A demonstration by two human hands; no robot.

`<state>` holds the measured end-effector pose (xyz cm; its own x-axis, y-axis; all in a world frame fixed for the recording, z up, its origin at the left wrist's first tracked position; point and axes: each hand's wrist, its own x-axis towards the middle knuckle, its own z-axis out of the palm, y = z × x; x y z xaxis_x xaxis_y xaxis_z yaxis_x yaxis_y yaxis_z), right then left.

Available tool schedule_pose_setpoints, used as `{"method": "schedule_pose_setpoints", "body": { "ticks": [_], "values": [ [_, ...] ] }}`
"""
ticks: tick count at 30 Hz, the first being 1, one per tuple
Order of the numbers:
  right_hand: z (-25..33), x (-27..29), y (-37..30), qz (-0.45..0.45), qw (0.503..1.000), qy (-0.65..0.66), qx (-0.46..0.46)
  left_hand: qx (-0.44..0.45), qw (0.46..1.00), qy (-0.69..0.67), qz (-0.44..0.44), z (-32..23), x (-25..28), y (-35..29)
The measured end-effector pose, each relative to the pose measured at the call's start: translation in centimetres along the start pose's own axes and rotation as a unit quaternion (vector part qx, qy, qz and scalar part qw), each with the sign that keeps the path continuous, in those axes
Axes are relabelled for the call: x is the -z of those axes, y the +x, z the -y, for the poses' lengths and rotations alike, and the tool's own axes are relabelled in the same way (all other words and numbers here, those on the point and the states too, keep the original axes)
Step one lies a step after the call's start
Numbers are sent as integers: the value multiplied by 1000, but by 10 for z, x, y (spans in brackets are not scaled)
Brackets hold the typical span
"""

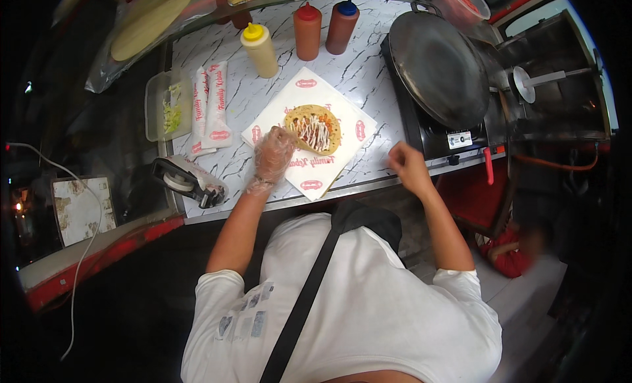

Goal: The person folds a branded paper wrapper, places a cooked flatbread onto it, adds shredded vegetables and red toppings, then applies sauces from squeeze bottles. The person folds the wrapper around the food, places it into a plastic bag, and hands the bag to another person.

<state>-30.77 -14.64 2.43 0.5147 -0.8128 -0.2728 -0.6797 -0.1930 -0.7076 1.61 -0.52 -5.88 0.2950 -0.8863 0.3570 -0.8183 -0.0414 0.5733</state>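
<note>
A round flatbread (335, 124) lies on a stack of white printed wrapping papers (306, 86), set cornerwise on the counter. On the bread is a filling (313, 131) with orange bits and stripes of white sauce. My left hand (273, 154), in a clear plastic glove, pinches the bread's left edge, which looks slightly raised; the fingertips are partly hidden. My right hand (409, 167) is bare and hovers at the counter's front edge, right of the papers. Its fingers are curled in, and nothing shows in them.
Behind the papers stand squeeze bottles with yellow (260, 50), red (307, 31) and blue (343, 26) caps. A dark round griddle (438, 67) sits on a stove at right. Leftward are folded paper sleeves (216, 109), a lettuce tub (157, 106) and a tape dispenser (187, 181). A person (510, 254) is low at right.
</note>
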Motion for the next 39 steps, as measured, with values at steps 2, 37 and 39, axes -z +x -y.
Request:
{"method": "schedule_pose_setpoints", "body": {
  "ticks": [2, 37, 39],
  "values": [
    [7, 13, -23, 97, 989, -110, 30, -42, 998, 28, 49, -2, 4, 0],
    [128, -52, 174, 205, 972, -30, 108, -324, 940, 96, 36, -2, 16, 48],
    [129, -52, 165, 200, 973, -22, 115, -272, 951, 148, -19, -9, 15, 54]
  ]
}}
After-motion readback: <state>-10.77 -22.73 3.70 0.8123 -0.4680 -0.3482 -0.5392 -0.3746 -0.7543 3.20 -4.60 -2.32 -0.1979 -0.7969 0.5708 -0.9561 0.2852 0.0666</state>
